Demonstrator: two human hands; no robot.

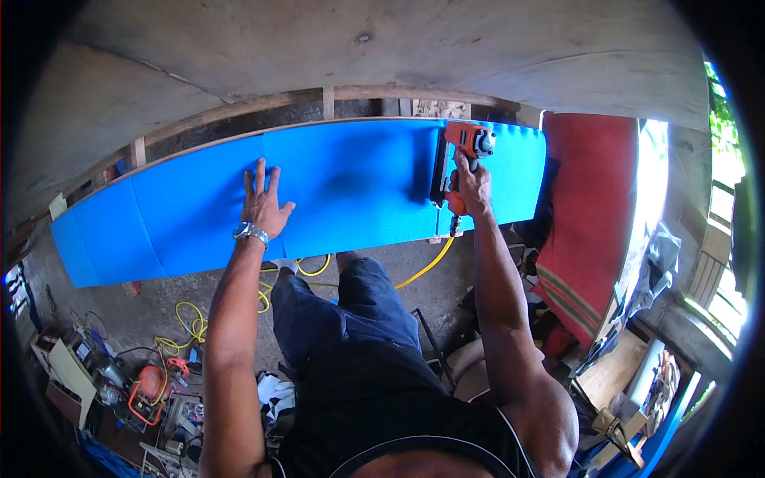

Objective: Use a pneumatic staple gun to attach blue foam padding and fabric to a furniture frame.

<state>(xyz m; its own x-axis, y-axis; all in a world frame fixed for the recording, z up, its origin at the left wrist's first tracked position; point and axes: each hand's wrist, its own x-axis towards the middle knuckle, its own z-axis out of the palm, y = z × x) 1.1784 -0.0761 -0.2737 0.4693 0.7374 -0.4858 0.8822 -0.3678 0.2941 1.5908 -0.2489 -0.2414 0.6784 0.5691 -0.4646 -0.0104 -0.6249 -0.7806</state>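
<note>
Daylight is pouring in from the open right side, blowing out the gap beside the hanging red striped cloth (586, 207) and the slatted window opening (721, 263) to near white. The long bright blue foam-covered panel (343, 183) is glowing evenly lit and saturated, with a soft dark shadow falling to the left of the orange pneumatic nail gun (460, 163). The left hand (263, 205) is casting only a faint shadow. The cluttered concrete floor (398, 279) below is sitting dimmer. Fisheye distortion is bending the panel into an arc, and black vignetting is closing off the corners. Focus is holding sharp at centre, softening toward the rim.
</note>
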